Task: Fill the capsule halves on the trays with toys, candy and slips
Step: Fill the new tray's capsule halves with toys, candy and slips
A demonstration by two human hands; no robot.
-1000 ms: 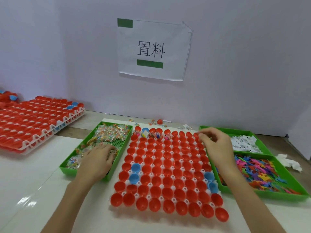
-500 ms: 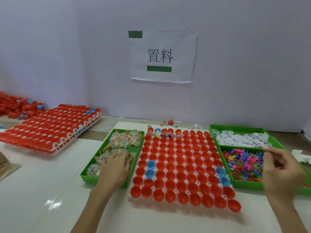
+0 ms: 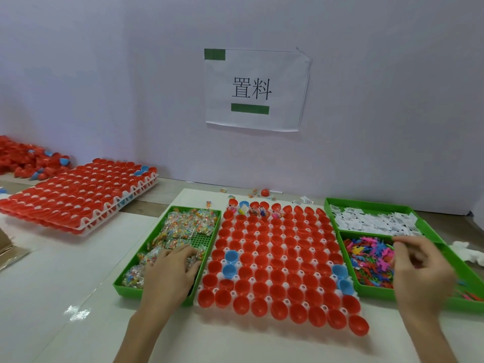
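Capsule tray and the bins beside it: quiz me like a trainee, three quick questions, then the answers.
1. True or false: the left hand touches the candy in the left bin.
2. The right hand is over which compartment? A slips, B toys, C candy.
3. Fill in: the filled capsule halves sit in the tray's ___ row.
Key: 1 true; 2 B; 3 far.

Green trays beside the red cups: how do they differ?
The left green tray is one open compartment; the right green tray has two. The left holds clear candy packets, with bare mesh floor showing; the right holds white slips behind and coloured toys in front. Both flank the red capsule halves.
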